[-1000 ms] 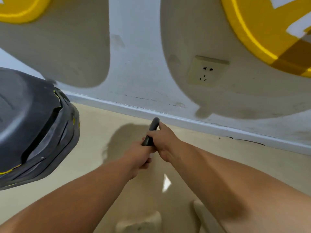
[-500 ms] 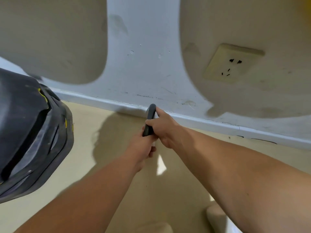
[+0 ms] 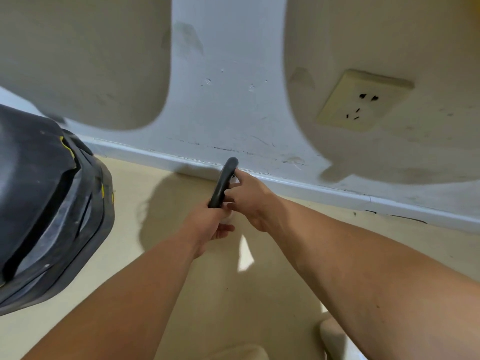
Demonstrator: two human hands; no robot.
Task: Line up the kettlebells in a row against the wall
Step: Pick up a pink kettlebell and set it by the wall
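Only the black curved handle of a kettlebell point(image 3: 224, 181) shows; its body is hidden beneath my hands and arms. My left hand point(image 3: 211, 222) is closed around the near end of the handle. My right hand point(image 3: 248, 196) holds the handle from the right, fingers curled onto it. The handle's far end reaches the white skirting board point(image 3: 311, 187) at the foot of the wall point(image 3: 233, 87).
A large black rubber object with yellow marks point(image 3: 49, 201) fills the left side, resting on the beige floor point(image 3: 135, 255). A cream wall socket point(image 3: 362, 101) sits at the upper right. Light-coloured shoe tips point(image 3: 333, 336) show at the bottom edge.
Both hands and the handle have travelled toward the wall; the handle's far end now meets the skirting board. The view has closed in on the wall, and the right hand's fingers have loosened slightly.
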